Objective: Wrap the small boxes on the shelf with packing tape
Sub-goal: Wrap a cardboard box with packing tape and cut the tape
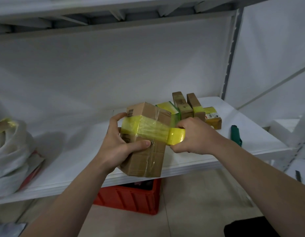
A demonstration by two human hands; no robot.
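Note:
My left hand [117,142] grips a brown cardboard box [144,159] above the front edge of the white shelf [76,168], thumb across its near face. A band of yellow packing tape runs around the box's middle. My right hand [196,135] holds the yellow tape roll [176,137] just right of the box, with the strip stretched taut from roll to box. Behind them on the shelf stand several small boxes [184,106] with yellow tape on them, one green-sided.
A dark green cutter-like tool [235,135] lies on the shelf at the right. White plastic bags [9,151] sit at the left end. A red crate [131,197] stands on the floor below the shelf. A shelf post [229,53] rises at the back right.

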